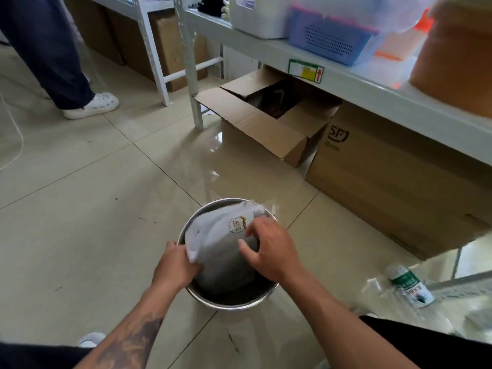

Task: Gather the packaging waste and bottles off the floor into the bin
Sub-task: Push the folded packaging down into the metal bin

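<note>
- On the tiled floor [87,209], a round metal bin [229,302]; open room to its left and front, boxes [386,182] under the shelf [346,75] to its right.
- In the bin, a white bag [213,235], sticking above the rim, long axis slanting up toward the far right.
- Left hand [174,265]: fingers clamped on the bag's near corner.
- Right hand [271,249]: fingers spread apart, pressing on the bag.
- Well right of the bin, a plastic bottle [408,286] lying on the floor, cap pointing away.
</note>
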